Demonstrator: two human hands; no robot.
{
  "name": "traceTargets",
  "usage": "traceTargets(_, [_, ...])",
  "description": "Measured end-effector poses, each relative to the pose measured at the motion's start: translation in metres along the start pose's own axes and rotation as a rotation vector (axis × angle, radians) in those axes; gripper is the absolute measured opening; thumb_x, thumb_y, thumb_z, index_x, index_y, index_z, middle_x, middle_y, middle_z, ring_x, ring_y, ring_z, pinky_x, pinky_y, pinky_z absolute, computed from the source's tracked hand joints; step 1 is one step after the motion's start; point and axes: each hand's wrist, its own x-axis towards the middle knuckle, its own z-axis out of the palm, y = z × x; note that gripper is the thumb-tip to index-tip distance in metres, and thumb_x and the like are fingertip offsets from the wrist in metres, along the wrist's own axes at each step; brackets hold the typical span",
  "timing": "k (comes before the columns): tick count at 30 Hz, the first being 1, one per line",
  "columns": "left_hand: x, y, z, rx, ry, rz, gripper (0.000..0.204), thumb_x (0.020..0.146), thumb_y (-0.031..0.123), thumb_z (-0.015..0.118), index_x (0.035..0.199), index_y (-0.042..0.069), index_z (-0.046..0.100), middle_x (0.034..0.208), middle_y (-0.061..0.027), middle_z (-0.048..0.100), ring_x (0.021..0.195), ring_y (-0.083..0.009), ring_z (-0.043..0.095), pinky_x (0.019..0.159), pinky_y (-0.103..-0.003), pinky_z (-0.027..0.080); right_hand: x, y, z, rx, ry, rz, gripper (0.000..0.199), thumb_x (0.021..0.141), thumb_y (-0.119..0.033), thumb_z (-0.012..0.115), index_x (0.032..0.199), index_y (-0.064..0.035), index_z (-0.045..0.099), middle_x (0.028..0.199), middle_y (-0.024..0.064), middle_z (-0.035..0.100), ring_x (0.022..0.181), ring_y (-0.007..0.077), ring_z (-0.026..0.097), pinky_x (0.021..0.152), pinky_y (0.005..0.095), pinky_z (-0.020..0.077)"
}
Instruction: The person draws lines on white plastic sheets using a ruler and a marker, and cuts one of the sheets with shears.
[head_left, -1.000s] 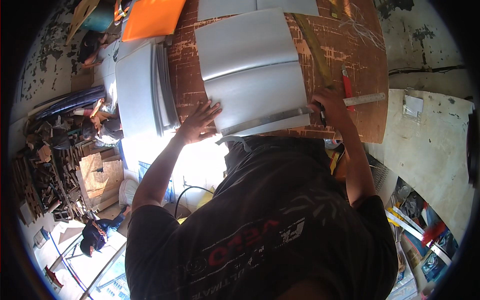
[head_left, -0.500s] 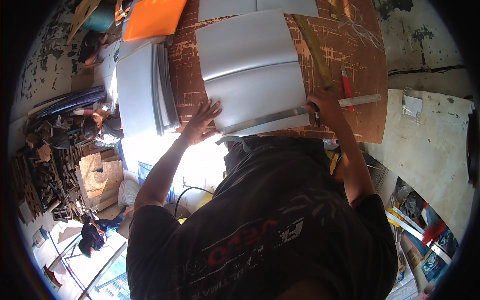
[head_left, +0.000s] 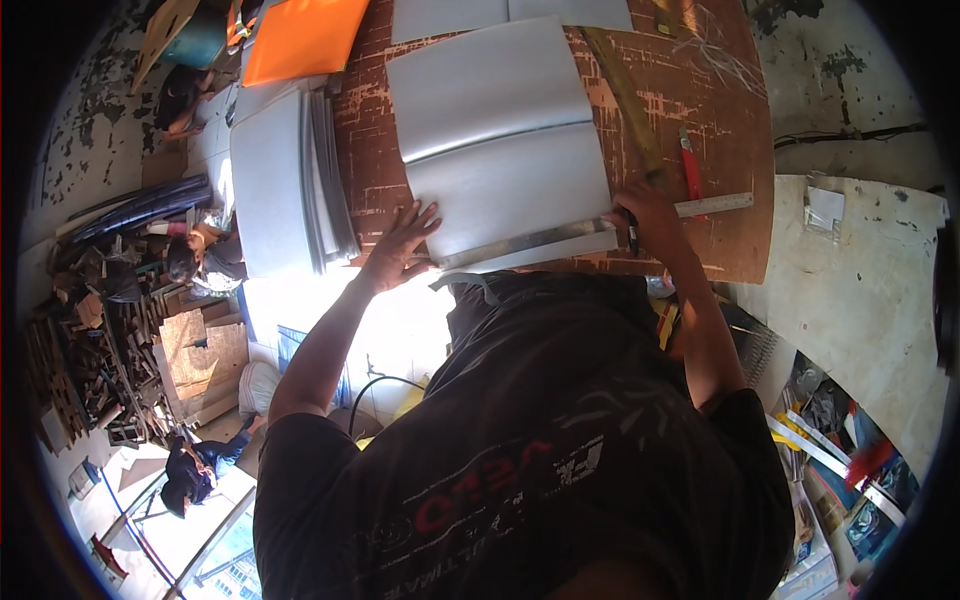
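Note:
A silver-grey sheet [head_left: 505, 185] with a dark crease or seam across its middle lies before me on the worn brown tabletop. Along its near edge runs a metal ruler [head_left: 530, 240], whose right end sticks out past the sheet. My left hand [head_left: 405, 243] rests with fingers spread at the sheet's near left corner, beside the ruler's left end. At the right end of that edge, my right hand [head_left: 648, 212] is closed over the ruler, gripping a slim black pen-like tool [head_left: 632, 236]; its tip is too small to make out.
Stacked grey sheets [head_left: 270, 185] lie to the left, with an orange sheet [head_left: 305, 40] behind them. A red cutter-like tool [head_left: 691, 165] and a yellowish strip [head_left: 625, 100] lie right of the sheet. Thin offcuts [head_left: 725, 65] sit far right. Other people [head_left: 200, 470] are at left.
Both hands, the ruler and the sheet keep their places relative to each other. The whole view has shifted very slightly.

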Motion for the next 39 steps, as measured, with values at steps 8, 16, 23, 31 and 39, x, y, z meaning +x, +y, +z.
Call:
traceTargets(8, [0.0, 0.003, 0.0, -0.001, 0.003, -0.03, 0.089, 0.083, 0.039, 0.079, 0.159, 0.022, 0.035, 0.171, -0.0041, 0.021, 0.159, -0.031, 0.011, 0.13, -0.054, 0.006, -0.006, 0.0, -0.003, 0.024, 0.149, -0.028, 0.026, 0.086, -0.027, 0.076, 0.092, -0.0068, 0.062, 0.092, 0.011, 0.061, 0.094, 0.0342, 0.058, 0.079, 0.0468, 0.047])
traceTargets(16, [0.0, 0.001, 0.002, -0.002, 0.002, -0.038, 0.093, 0.08, 0.036, 0.082, 0.159, 0.022, 0.034, 0.171, -0.0038, 0.022, 0.159, -0.0298, 0.012, 0.13, -0.053, 0.007, -0.017, -0.01, -0.019, 0.273, 0.296, 0.069, 0.019, 0.097, -0.02, 0.068, 0.11, -0.0051, 0.065, 0.104, 0.0126, 0.063, 0.097, 0.0291, 0.063, 0.085, 0.0396, 0.0497])
traceTargets(23, [-0.001, -0.002, 0.005, -0.013, -0.01, -0.043, 0.093, 0.079, 0.035, 0.083, 0.158, 0.021, 0.035, 0.171, -0.0034, 0.022, 0.159, -0.0296, 0.012, 0.13, -0.054, 0.008, -0.012, -0.013, -0.006, 0.843, 0.193, 0.275, 0.017, 0.103, -0.017, 0.061, 0.111, -0.0024, 0.067, 0.094, 0.006, 0.066, 0.089, 0.0105, 0.062, 0.08, 0.0274, 0.049])
traceTargets(31, [0.001, 0.002, 0.002, -0.002, -0.021, -0.062, 0.092, 0.081, 0.034, 0.082, 0.158, 0.021, 0.036, 0.17, -0.004, 0.023, 0.159, -0.0285, 0.011, 0.13, -0.052, 0.008, -0.003, 0.016, 0.025, 0.45, 0.13, 0.113, 0.017, 0.101, -0.019, 0.065, 0.103, -0.0028, 0.065, 0.076, 0.004, 0.061, 0.072, 0.0129, 0.059, 0.068, 0.0308, 0.0485])
traceTargets(39, [0.0, 0.001, 0.002, 0.003, -0.011, -0.052, 0.091, 0.081, 0.035, 0.082, 0.158, 0.021, 0.036, 0.17, -0.0038, 0.023, 0.159, -0.0284, 0.011, 0.13, -0.052, 0.008, 0.0, 0.017, 0.024, 0.363, 0.162, 0.03, 0.019, 0.101, -0.022, 0.065, 0.1, -0.003, 0.064, 0.076, 0.0078, 0.06, 0.07, 0.0176, 0.06, 0.067, 0.0348, 0.0492])
